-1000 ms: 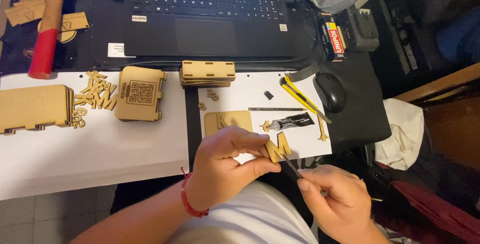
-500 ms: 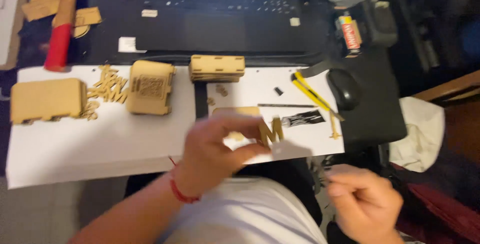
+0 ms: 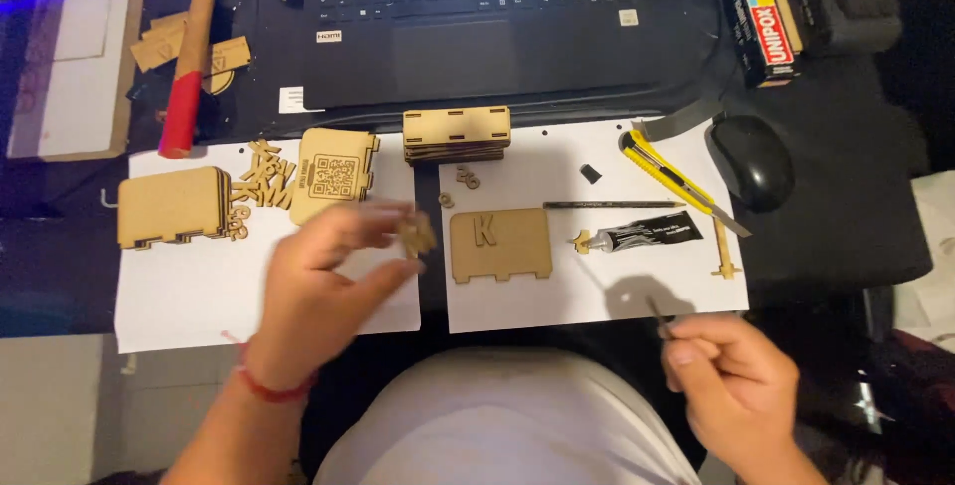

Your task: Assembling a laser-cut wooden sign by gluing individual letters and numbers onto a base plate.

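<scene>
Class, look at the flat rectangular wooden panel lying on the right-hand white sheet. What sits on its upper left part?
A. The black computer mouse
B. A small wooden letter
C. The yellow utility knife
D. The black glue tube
B: the flat rectangular wooden panel carries a small wooden letter on its upper left part, while the yellow utility knife, black glue tube and black computer mouse all lie off to its right.

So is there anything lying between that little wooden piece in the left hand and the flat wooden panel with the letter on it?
Nothing visible. The left hand holds the small wooden piece just left of the wooden panel. Between them show only bare paper edges and the dark gap. The glue tube lies on the panel's far side.
</scene>
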